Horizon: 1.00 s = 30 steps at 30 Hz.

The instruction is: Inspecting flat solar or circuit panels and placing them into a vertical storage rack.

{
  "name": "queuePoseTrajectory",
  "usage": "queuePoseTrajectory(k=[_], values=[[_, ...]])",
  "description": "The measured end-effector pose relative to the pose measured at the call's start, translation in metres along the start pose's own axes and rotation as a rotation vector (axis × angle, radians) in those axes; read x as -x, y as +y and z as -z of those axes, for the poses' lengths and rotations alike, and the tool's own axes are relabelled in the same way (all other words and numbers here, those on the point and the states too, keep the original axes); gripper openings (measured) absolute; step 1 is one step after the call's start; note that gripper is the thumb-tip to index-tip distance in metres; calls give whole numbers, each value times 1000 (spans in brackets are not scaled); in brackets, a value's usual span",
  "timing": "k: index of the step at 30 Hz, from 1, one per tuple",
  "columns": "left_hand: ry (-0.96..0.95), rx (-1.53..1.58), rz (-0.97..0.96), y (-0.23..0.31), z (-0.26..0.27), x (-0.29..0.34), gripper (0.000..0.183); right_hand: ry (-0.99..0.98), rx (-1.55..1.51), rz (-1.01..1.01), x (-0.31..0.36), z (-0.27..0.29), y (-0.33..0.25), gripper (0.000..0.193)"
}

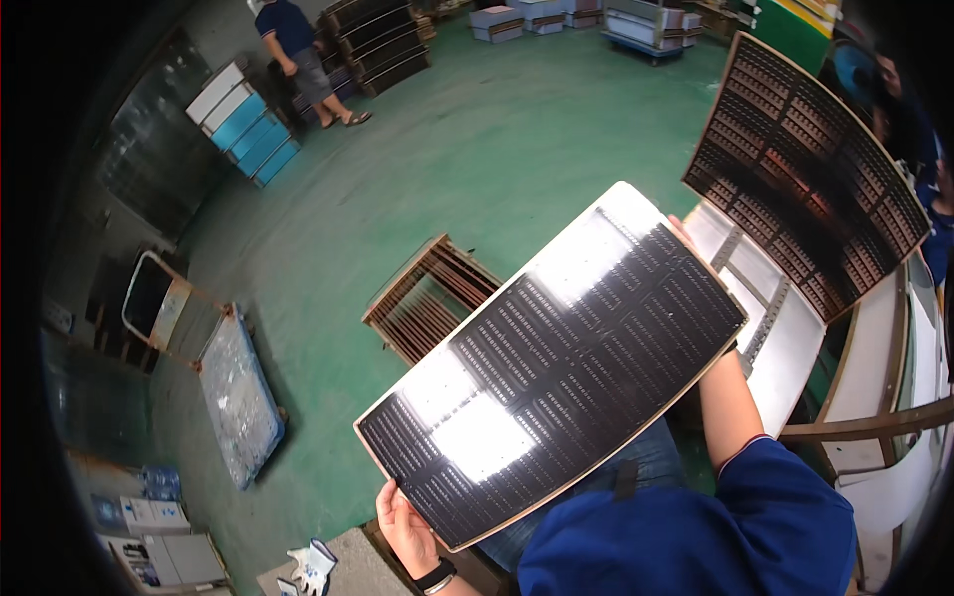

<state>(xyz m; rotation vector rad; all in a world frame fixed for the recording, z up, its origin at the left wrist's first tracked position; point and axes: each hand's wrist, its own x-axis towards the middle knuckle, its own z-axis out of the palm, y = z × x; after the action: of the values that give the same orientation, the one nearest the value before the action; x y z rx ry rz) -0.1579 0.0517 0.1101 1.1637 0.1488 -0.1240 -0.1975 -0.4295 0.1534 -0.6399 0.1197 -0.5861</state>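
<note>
A large rectangular glossy black panel point(586, 368) with rows of small pale marks and a light rim is tilted in front of me, bright reflections on its face. My left hand point(402, 526) grips its near left corner, thumb at the edge. My right hand point(682, 234) holds the far right side; only fingertips show past the rim, and the rest is hidden behind the panel. Right of it, a similar dark panel point(765, 129) with rows of cutouts stands tilted above a pale metal surface point(780, 382). Beyond the held panel, a slotted wooden rack point(422, 293) sits on the floor.
A flat trolley point(238, 397) stands at the left. White and blue gloves point(313, 566) lie on a board at the lower left. Stacked blue and white boxes point(248, 129) and a standing person point(298, 55) are farther back. Another person point(934, 199) shows at the right edge.
</note>
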Motion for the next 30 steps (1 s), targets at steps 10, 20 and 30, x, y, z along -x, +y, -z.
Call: queuePoseTrajectory(k=[10, 20, 30], values=[[-28, -64, 45, -12, 12, -4, 33, 60, -18, -31, 7, -9, 1, 64], [1, 46, 67, -16, 6, -10, 48, -10, 53, -21, -2, 11, 17, 57], [126, 157, -16, -42, 4, -19, 33, -238, 587, 182, 11, 64, 69, 56]])
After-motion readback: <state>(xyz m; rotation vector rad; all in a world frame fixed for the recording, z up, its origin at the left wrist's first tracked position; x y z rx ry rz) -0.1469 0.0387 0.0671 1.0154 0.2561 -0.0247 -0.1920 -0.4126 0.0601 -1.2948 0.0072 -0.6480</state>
